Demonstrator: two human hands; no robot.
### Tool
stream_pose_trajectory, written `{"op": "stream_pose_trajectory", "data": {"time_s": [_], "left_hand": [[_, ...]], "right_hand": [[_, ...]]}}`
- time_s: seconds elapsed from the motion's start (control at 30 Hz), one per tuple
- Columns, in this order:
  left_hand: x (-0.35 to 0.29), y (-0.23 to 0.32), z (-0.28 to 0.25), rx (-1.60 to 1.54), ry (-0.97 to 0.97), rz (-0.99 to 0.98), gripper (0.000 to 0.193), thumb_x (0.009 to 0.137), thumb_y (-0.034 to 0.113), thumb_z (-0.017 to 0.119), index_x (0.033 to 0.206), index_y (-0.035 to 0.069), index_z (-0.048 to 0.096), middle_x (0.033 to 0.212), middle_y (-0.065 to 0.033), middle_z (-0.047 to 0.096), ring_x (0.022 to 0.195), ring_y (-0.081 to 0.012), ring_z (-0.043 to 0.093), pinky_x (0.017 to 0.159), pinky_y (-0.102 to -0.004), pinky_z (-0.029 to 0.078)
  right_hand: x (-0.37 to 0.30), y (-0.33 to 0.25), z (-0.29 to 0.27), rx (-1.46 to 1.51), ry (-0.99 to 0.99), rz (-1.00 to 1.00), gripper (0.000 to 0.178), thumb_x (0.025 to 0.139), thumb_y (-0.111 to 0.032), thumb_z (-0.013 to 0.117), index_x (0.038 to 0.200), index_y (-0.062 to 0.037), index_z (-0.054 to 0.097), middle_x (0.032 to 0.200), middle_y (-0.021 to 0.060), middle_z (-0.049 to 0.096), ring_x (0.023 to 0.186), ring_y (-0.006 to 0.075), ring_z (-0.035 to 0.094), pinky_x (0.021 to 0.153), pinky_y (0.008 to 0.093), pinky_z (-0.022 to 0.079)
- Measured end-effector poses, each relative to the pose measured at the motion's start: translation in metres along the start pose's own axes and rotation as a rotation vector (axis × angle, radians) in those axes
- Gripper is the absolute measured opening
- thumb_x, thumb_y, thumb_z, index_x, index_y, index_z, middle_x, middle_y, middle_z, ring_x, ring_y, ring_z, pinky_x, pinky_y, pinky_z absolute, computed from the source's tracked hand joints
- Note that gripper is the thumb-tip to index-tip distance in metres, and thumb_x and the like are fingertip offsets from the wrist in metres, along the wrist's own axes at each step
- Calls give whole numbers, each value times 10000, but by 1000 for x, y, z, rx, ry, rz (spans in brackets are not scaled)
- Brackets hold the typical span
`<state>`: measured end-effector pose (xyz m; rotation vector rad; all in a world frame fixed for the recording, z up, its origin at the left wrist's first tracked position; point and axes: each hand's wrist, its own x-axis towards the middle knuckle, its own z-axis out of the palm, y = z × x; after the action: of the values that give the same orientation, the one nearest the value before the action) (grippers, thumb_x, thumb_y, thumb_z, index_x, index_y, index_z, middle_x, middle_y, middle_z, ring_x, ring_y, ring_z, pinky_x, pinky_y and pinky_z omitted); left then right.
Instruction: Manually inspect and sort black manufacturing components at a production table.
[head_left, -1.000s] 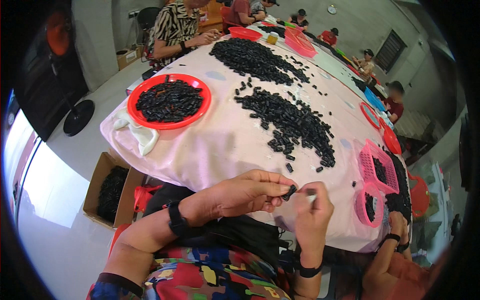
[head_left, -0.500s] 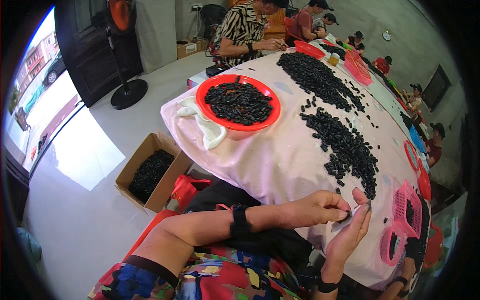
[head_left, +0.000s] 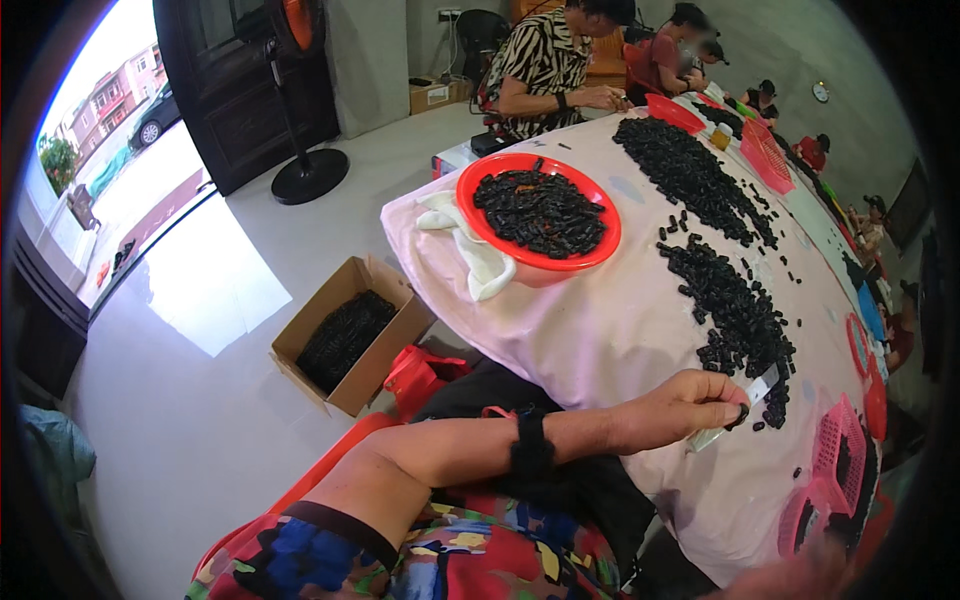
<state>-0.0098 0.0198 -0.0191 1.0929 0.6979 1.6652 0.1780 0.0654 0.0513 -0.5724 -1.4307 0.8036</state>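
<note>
My left hand (head_left: 690, 410) is closed in a pinch over the near side of the table. Between its fingertips is a thin pale strip with a slanted metallic tip (head_left: 764, 384), resembling a craft knife. A dark spot at the fingertips may be a small black piece; I cannot make it out. Just beyond the hand lies a loose heap of short black cylindrical pieces (head_left: 735, 310). At the lower right edge my right hand (head_left: 800, 575) is smeared by motion, its fingers unreadable, near a pink plastic basket (head_left: 838, 455).
A red basin (head_left: 610, 235) of longer black pieces stands on a white cloth (head_left: 485, 272) at the table's left. Another black heap (head_left: 690, 175) lies farther back. On the floor are an open cardboard box (head_left: 355, 392) and a fan stand (head_left: 310, 178). Several people sit along the table.
My hands have parted: the right has dropped away to the lower right, while the left keeps its pinch and now has the pale strip. The whole view has shifted.
</note>
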Motion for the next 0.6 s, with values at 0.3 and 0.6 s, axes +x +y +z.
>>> {"op": "stream_pose_trajectory", "data": {"time_s": [0.3, 0.6], "left_hand": [[-2, -5, -2, -68, 56, 18, 254, 943, 222, 565, 1116, 37, 564, 955, 43, 551, 896, -37, 486, 813, -199, 400], [1, -8, -6, -51, 101, -8, 279, 931, 253, 576, 1112, 41, 573, 971, 41, 568, 888, -33, 495, 781, -198, 413]], "right_hand": [[-14, -1, 10, 105, -3, -14, 980, 777, -554, 666, 1410, 51, 225, 1296, 256, 424, 1020, 239, 549, 962, 272, 401], [-17, -1, 6, 149, -31, -30, 936, 785, -539, 661, 1390, 43, 246, 1271, 243, 431, 1014, 238, 546, 952, 278, 402]]}}
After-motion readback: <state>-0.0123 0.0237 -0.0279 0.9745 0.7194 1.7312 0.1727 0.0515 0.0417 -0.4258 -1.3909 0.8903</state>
